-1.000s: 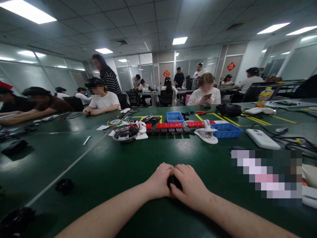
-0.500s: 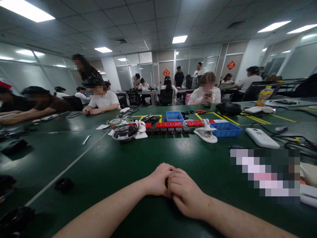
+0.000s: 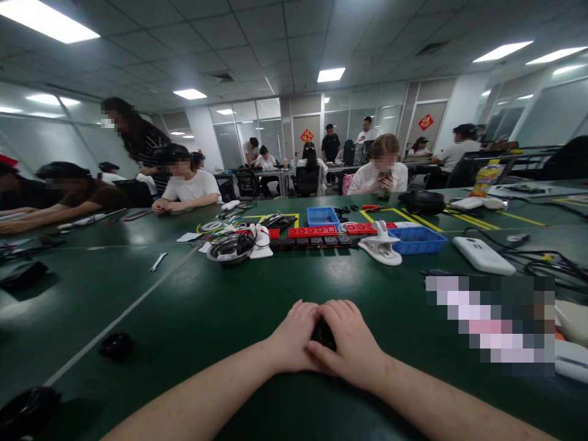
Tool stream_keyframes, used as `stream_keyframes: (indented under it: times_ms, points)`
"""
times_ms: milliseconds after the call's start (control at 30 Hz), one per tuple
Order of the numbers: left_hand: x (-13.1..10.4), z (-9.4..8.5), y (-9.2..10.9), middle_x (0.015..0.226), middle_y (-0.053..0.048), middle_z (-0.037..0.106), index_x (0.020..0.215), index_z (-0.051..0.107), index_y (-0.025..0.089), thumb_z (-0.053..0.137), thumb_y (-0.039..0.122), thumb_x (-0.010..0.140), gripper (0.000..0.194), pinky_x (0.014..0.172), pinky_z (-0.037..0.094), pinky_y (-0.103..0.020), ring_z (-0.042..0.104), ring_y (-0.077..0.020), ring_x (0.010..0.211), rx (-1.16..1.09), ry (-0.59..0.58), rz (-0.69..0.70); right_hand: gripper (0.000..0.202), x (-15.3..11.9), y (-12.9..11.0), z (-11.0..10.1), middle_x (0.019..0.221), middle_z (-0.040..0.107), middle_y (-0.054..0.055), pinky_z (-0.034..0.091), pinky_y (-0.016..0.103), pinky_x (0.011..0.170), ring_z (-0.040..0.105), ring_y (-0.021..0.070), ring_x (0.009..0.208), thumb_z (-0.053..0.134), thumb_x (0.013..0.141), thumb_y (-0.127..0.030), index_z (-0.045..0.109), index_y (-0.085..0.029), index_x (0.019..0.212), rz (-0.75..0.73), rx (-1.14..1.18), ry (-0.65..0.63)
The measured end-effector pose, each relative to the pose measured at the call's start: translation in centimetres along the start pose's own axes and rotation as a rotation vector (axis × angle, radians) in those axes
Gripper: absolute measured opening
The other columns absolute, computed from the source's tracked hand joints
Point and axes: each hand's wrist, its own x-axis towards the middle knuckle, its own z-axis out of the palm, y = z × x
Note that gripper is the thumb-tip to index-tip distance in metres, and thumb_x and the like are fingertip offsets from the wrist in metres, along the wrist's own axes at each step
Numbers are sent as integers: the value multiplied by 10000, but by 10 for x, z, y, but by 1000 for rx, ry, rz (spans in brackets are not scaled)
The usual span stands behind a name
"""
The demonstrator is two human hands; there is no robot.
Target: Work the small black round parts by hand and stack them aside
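Note:
Both hands meet over a small black object (image 3: 324,334) on the green table (image 3: 220,318), and much of it is hidden by the fingers. My left hand (image 3: 296,335) is wrapped round its left side. From the right, my right hand (image 3: 351,343) grips it, fingers over the top and thumb low across the front. The fingertips of the two hands touch. Another black round part (image 3: 116,346) lies to the left, and a larger black one (image 3: 30,411) is at the lower left corner.
Across the middle stand a bowl of cables (image 3: 228,250), red socket strips (image 3: 312,231), a white clamp stand (image 3: 380,246) and a blue tray (image 3: 418,240). A wrench (image 3: 157,262) lies left; a white device (image 3: 483,255) is right. Several people sit beyond.
My right hand has opened up a little, its fingers lifted and its thumb lower, so more of the black object shows. At the left, a standing person has moved further left.

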Motion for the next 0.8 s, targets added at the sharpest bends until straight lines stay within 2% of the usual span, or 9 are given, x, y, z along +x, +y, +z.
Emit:
stream_keyframes:
  times_ms: [100,200,400,600,800]
  points:
    - [0,2,-1,1080,-71,497,1130,409,201,701,510,520,743,1023,178,-514,449,-264,1040,26,3,-2,264,-1,1,3,832,530,56,356,386,758,470,206,789,576,724,-387,497,-162,838,59,-38,-25]
    - [1,3,-2,1022,-50,517,1085,453,213,673,463,577,607,1015,207,-485,472,-241,989,58,14,8,256,-1,1,5,831,528,51,361,368,737,474,202,782,593,716,-366,496,-162,836,109,-58,-42]
    - [1,3,-5,938,-40,525,934,527,195,670,402,589,427,883,366,-381,480,-225,906,68,39,26,222,0,3,6,805,514,42,371,347,708,473,191,764,594,710,-356,491,-171,776,116,-86,-27]
    - [2,-2,-6,997,-48,514,940,549,185,695,295,545,435,852,395,-352,468,-230,935,-21,22,39,138,1,5,1,833,526,47,373,350,734,462,188,797,547,711,-242,530,-170,827,-15,7,-68]
    - [4,-3,-13,982,-35,509,917,568,188,709,254,524,423,882,385,-351,472,-231,963,-38,-12,91,208,-1,4,-1,871,570,61,368,368,794,480,188,851,446,669,-106,550,-160,840,-225,174,-20]
